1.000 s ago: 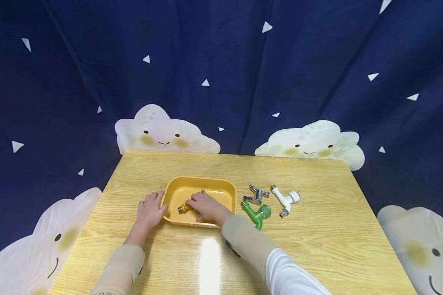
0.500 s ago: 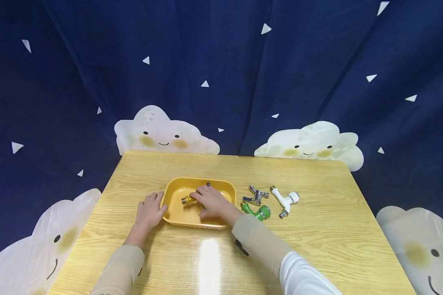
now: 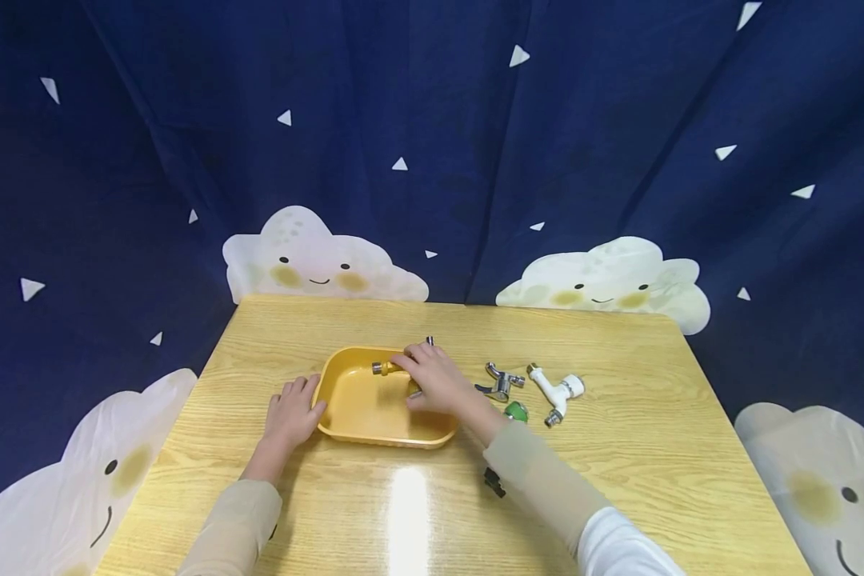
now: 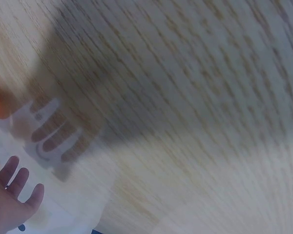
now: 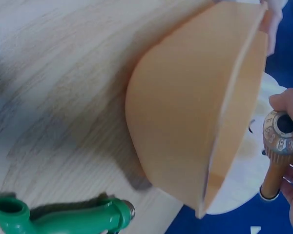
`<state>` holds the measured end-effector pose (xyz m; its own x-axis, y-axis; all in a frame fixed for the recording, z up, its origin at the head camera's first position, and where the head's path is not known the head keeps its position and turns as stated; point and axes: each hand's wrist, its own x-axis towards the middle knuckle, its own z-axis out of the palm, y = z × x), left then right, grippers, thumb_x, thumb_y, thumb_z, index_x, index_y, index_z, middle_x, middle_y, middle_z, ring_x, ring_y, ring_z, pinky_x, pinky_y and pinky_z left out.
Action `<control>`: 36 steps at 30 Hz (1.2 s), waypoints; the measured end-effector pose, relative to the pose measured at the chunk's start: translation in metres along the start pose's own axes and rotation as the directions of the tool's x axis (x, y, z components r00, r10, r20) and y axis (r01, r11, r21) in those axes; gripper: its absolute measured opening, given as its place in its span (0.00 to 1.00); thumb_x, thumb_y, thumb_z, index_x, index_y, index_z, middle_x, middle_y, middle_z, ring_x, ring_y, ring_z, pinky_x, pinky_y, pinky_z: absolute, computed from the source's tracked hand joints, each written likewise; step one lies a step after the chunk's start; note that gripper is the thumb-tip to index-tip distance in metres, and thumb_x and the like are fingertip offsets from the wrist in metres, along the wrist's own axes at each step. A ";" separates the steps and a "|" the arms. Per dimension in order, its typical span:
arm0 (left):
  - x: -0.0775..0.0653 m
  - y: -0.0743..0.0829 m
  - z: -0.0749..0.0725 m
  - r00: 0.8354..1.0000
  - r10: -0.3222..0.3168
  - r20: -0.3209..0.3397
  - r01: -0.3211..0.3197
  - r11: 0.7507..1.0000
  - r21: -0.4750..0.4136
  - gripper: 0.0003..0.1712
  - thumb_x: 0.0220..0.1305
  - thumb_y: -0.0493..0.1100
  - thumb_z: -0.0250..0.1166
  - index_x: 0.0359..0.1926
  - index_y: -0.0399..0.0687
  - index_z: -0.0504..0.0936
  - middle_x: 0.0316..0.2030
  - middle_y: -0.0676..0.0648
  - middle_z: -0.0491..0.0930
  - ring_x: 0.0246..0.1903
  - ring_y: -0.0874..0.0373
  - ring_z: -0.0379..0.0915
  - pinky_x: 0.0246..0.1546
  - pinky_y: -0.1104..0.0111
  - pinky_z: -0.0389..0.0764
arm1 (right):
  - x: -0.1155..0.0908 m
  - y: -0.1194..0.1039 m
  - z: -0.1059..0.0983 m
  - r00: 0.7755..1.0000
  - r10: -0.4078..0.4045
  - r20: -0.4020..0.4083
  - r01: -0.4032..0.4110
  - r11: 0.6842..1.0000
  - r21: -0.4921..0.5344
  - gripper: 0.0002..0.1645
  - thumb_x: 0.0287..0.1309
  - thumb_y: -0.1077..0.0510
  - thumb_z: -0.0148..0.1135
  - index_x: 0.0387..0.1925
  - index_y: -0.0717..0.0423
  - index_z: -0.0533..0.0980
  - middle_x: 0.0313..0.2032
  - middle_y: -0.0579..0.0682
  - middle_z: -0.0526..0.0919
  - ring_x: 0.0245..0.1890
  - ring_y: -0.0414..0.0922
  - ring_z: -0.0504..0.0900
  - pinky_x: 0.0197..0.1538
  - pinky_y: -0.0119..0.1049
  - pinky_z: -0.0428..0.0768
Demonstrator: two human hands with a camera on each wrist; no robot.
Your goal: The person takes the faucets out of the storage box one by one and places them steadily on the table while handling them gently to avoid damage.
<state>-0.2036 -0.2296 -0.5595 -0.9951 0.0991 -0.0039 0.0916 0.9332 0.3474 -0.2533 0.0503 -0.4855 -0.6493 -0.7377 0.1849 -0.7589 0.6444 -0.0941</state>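
My right hand (image 3: 441, 382) grips a yellow tap (image 3: 390, 367) over the right part of the yellow tray (image 3: 385, 441). The tap's threaded metal end points left, and a dark tip shows beyond the fingers. In the right wrist view the tap's ridged knob (image 5: 280, 136) faces the camera, beside the thumb and above the tray's rim level. My left hand (image 3: 292, 412) holds the tray's left rim, thumb over the edge. In the left wrist view its other fingers (image 4: 18, 181) spread loosely outside the tray, above the table.
Right of the tray lie a chrome tap (image 3: 502, 386), a white tap (image 3: 558, 392) and a green tap (image 3: 516, 411), which my right forearm partly covers. The wooden table (image 3: 641, 448) ends at a dark blue curtain (image 3: 461, 144) with cloud prints.
My right hand has lifted the yellow tap off the tray's bottom and moved it right and toward the back. The left hand has stayed on the rim. The forearm now covers more of the green tap.
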 end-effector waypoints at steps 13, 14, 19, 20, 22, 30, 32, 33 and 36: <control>0.000 0.001 0.000 1.000 0.004 -0.015 -0.004 1.000 0.003 0.31 0.65 0.50 0.48 0.65 0.41 0.59 0.56 0.35 0.64 0.57 0.38 0.57 0.50 0.41 0.60 | -0.040 0.027 -0.025 0.981 0.137 -0.134 -0.138 0.990 0.008 0.42 0.36 0.48 0.68 0.58 0.52 0.67 0.49 0.54 0.70 0.49 0.51 0.68 0.55 0.45 0.65; 0.000 0.001 0.001 1.000 0.005 -0.015 -0.005 1.000 0.002 0.31 0.65 0.50 0.48 0.65 0.41 0.59 0.56 0.35 0.64 0.57 0.38 0.57 0.50 0.41 0.60 | -0.045 0.030 -0.025 0.978 0.150 -0.143 -0.151 0.988 0.004 0.42 0.36 0.47 0.68 0.58 0.52 0.67 0.49 0.55 0.71 0.49 0.51 0.68 0.55 0.45 0.66; 0.000 0.001 0.001 1.000 0.005 -0.017 -0.005 1.000 0.004 0.31 0.65 0.50 0.48 0.65 0.42 0.59 0.57 0.36 0.64 0.57 0.38 0.57 0.50 0.41 0.60 | -0.068 0.044 -0.029 0.956 0.232 -0.178 -0.233 0.972 0.013 0.43 0.36 0.46 0.68 0.58 0.50 0.67 0.49 0.55 0.71 0.48 0.51 0.69 0.51 0.45 0.68; 0.000 0.000 0.001 1.000 0.004 -0.018 -0.004 1.000 0.005 0.31 0.65 0.50 0.48 0.65 0.42 0.59 0.57 0.36 0.64 0.57 0.38 0.57 0.50 0.41 0.60 | -0.074 0.047 -0.030 0.951 0.254 -0.178 -0.254 0.967 0.021 0.43 0.37 0.46 0.68 0.58 0.50 0.67 0.49 0.55 0.71 0.48 0.51 0.68 0.50 0.46 0.68; 0.000 0.001 0.001 1.000 0.005 -0.016 -0.005 1.000 0.008 0.31 0.64 0.50 0.48 0.65 0.42 0.59 0.57 0.36 0.64 0.57 0.38 0.57 0.50 0.41 0.60 | -0.084 0.051 -0.032 0.939 0.294 -0.178 -0.291 0.956 0.044 0.42 0.37 0.46 0.68 0.58 0.51 0.67 0.49 0.56 0.70 0.49 0.52 0.68 0.51 0.47 0.67; 0.000 0.001 0.000 1.000 0.009 -0.024 -0.009 1.000 -0.003 0.30 0.64 0.49 0.49 0.65 0.42 0.60 0.56 0.35 0.65 0.57 0.38 0.57 0.49 0.41 0.60 | -0.129 0.066 -0.030 0.896 0.392 -0.210 -0.386 0.920 0.068 0.43 0.34 0.50 0.71 0.57 0.55 0.68 0.47 0.59 0.71 0.49 0.55 0.69 0.54 0.52 0.65; -0.001 0.000 0.001 1.000 0.010 -0.024 -0.010 1.000 -0.005 0.30 0.64 0.49 0.49 0.65 0.42 0.60 0.56 0.35 0.65 0.57 0.38 0.57 0.50 0.41 0.60 | -0.139 0.069 -0.026 0.883 0.412 -0.224 -0.406 0.911 0.075 0.44 0.32 0.51 0.72 0.57 0.55 0.68 0.47 0.60 0.72 0.47 0.56 0.69 0.53 0.54 0.65; 0.000 0.000 0.001 1.000 0.010 -0.023 -0.010 1.000 -0.003 0.30 0.64 0.49 0.49 0.65 0.42 0.60 0.56 0.35 0.65 0.57 0.38 0.57 0.50 0.41 0.60 | -0.144 0.070 -0.025 0.875 0.426 -0.230 -0.419 0.904 0.082 0.44 0.31 0.51 0.72 0.56 0.56 0.69 0.46 0.60 0.72 0.46 0.56 0.69 0.52 0.54 0.66; 0.000 0.000 0.001 1.000 0.012 -0.022 -0.012 1.000 0.002 0.31 0.64 0.49 0.49 0.65 0.42 0.60 0.56 0.35 0.65 0.57 0.38 0.57 0.50 0.41 0.60 | -0.158 0.073 -0.019 0.850 0.467 -0.243 -0.457 0.884 0.100 0.45 0.30 0.50 0.73 0.56 0.57 0.69 0.45 0.60 0.73 0.44 0.57 0.70 0.50 0.53 0.66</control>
<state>-0.2031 -0.2294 -0.5606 -0.9945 0.1023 0.0209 0.1032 0.9327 0.3456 -0.2050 0.2179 -0.5029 -0.8944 -0.2767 0.3514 -0.3786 0.8867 -0.2655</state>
